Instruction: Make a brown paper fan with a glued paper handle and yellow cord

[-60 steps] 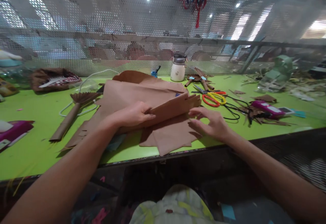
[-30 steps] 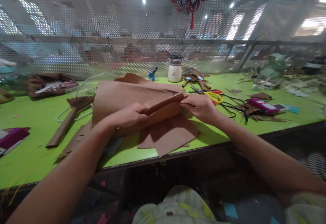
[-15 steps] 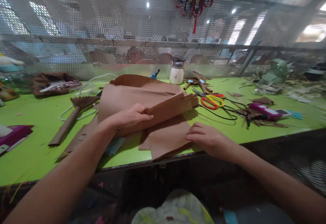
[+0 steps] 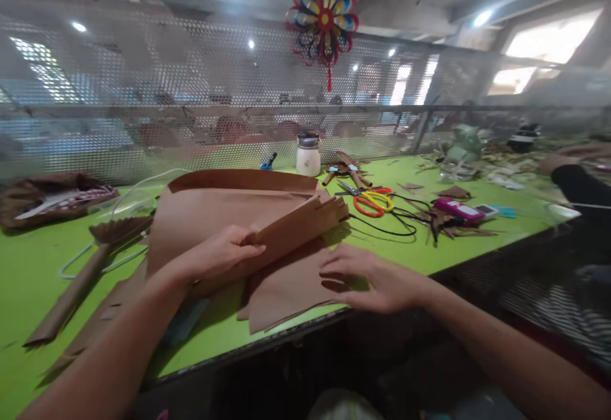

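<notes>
My left hand (image 4: 229, 251) is closed on the edge of a brown paper sheet (image 4: 296, 232), thumb on top. This sheet has a fringe of cut strips at its right end and leans on a larger curled brown paper (image 4: 200, 213). My right hand (image 4: 367, 277) has its fingers apart and curved over the right edge of a flat stack of brown paper (image 4: 291, 289) near the table's front edge. Nothing shows in its fingers; whether the fingertips touch the stack I cannot tell.
Scissors with orange and yellow handles (image 4: 375, 202) lie right of the papers. Behind stands a white jar (image 4: 308, 156) with a dark lid. A rolled paper piece with a pleated fan end (image 4: 86, 280) lies left. A purple device (image 4: 458, 211) and scraps lie right, on the green table (image 4: 382, 248).
The camera view has turned to the right and up. My right hand has opened its fingers at the paper stack's edge. My left hand keeps its hold on the fringed sheet.
</notes>
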`<action>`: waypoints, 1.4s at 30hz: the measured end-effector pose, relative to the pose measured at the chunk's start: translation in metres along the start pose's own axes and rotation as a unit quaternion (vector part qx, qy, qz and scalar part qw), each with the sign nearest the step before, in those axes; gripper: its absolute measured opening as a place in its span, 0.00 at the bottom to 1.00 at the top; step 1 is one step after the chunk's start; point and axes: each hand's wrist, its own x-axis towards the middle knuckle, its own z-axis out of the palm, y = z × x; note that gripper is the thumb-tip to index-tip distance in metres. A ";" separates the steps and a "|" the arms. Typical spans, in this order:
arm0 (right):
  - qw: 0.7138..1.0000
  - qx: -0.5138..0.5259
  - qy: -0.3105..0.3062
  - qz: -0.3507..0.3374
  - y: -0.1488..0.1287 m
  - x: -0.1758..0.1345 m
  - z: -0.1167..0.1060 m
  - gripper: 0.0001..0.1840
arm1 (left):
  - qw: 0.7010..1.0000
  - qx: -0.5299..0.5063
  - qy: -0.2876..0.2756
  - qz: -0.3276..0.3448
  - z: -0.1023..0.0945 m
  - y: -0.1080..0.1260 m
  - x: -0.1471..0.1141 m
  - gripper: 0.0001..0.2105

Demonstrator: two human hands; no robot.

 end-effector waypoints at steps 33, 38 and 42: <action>0.982 -0.034 0.161 0.092 0.062 -0.007 0.012 0.08 | 0.991 0.085 -0.076 0.067 0.001 0.006 -0.005 0.26; 0.995 -0.046 0.085 0.035 0.049 -0.024 0.007 0.12 | 0.987 0.109 -0.079 0.089 0.004 0.008 -0.005 0.23; 0.987 -0.032 0.150 0.057 0.038 -0.035 0.003 0.13 | 0.976 0.139 -0.095 0.140 0.010 0.012 -0.006 0.18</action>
